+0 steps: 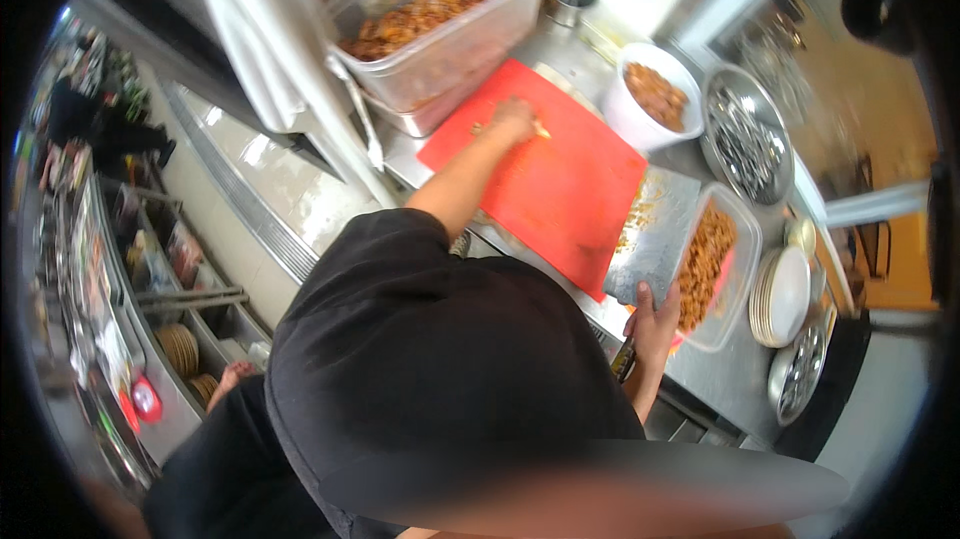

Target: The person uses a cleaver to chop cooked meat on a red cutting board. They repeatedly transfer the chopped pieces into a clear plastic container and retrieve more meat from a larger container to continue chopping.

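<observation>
My left hand [516, 121] is down on the far left part of a red cutting board [559, 194]. A small pale food scrap [541, 131] lies at its fingertips, and whether the fingers grip it is unclear. To the right, my right hand [654, 318] holds a broad-bladed cleaver [652, 228], its fingers near the blade's base. Orange-brown residue smears the blade, which lies over the board's right edge. Just beyond the cleaver, a clear plastic tub [739, 269] contains chopped, sauced meat [706, 261].
A large clear bin [450, 51] of sauced meat stands far left. Behind the board is a white bucket [611, 108] of meat. Metal bowls of cutlery [746, 141] and stacked plates [787, 295] line the right. Another person's hand [231, 381] shows lower left.
</observation>
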The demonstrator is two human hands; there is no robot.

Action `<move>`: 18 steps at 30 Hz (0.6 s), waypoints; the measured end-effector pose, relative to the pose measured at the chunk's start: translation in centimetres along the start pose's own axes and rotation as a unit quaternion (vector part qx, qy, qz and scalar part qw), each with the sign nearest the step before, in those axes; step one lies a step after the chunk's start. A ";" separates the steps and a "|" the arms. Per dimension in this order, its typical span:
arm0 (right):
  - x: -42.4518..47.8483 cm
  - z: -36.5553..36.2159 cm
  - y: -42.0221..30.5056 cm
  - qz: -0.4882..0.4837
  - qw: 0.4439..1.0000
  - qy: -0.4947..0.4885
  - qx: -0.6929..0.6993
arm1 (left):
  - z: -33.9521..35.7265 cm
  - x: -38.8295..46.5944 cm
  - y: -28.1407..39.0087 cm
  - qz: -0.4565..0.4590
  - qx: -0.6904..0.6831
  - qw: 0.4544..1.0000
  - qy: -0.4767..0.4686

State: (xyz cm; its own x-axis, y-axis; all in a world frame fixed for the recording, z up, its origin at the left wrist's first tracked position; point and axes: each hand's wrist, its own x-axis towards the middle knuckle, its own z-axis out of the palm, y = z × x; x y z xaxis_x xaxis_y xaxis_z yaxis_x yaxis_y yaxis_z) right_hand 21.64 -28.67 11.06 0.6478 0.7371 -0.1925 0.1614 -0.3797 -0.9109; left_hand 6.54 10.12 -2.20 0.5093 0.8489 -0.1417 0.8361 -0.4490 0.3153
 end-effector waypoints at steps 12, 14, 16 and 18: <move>5.5 3.7 10.6 0.013 0.992 -0.110 0.066 | -6.7 5.0 8.3 0.129 -0.491 0.855 -0.109; 5.3 3.8 10.4 0.007 0.993 -0.101 0.055 | -10.0 6.9 12.0 0.141 -0.570 0.793 -0.161; 5.0 3.8 9.8 0.013 0.995 -0.084 0.051 | -12.0 8.2 15.1 0.148 -0.568 0.802 -0.109; 4.6 3.8 9.4 0.031 0.995 -0.080 0.052 | -12.3 8.9 15.6 0.156 -0.399 0.900 0.085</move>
State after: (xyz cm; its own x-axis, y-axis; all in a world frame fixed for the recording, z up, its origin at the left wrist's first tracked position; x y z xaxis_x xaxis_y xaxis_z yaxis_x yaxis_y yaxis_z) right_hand 23.32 -26.73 0.20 0.5253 0.7970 -0.2979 0.0413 -0.3736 -0.9267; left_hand 21.57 14.11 12.94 0.5992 0.7765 0.1948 0.2105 -0.3876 0.8975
